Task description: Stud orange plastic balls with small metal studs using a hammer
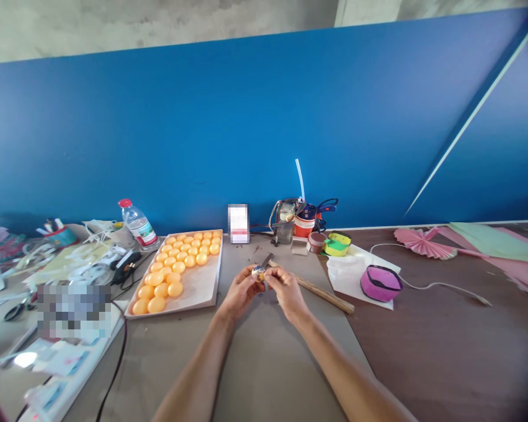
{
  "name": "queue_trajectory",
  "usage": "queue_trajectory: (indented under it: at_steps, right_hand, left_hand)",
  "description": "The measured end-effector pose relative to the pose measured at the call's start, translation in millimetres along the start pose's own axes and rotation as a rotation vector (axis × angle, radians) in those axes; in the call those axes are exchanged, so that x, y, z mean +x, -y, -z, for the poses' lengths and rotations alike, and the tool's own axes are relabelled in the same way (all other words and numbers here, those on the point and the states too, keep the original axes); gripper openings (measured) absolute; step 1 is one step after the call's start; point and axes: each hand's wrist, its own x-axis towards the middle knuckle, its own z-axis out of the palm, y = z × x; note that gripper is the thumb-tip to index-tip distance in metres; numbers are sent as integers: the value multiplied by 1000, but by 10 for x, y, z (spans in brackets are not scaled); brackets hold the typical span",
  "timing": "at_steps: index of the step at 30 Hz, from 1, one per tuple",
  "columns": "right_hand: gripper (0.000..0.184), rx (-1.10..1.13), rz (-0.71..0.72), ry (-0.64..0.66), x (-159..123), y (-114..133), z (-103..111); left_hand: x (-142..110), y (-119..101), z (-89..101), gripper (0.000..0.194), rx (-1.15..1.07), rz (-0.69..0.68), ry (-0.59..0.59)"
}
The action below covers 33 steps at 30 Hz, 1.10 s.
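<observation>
My left hand [245,290] and my right hand [287,291] are close together above the grey mat. Between their fingertips is a small shiny round metallic piece [259,273], silver with a yellowish patch; its exact kind is too small to make out. Both hands are closed on it, the left at its left side and the right at its right edge. Just behind and to the right of the hands lies a hammer with a wooden handle [330,298], its dark head partly hidden by my fingers. Left of the hands, a white tray [202,290] bears many orange balls [178,266].
A water bottle [137,225] stands behind the tray. Cables, scissors [15,309] and papers clutter the left. At the back are a glass jar [285,228], a red-and-white cup [304,225] and a yellow-green container [337,244]. A purple band [381,285] and pink folded paper [425,243] lie right.
</observation>
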Motion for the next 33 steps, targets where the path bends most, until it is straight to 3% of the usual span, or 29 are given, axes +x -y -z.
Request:
queue_trajectory:
  at_steps: [11, 21, 33]
  right_hand:
    - [20, 43, -39, 19, -14, -24, -11]
    - [17, 19, -45, 31, 18, -96, 32]
    - [21, 5, -88, -34, 45, -146, 37]
  left_hand:
    - [11, 29, -18, 28, 26, -10, -45]
    - [12, 49, -18, 26, 61, -53, -7]
    - [-11, 83, -83, 28, 90, -63, -43]
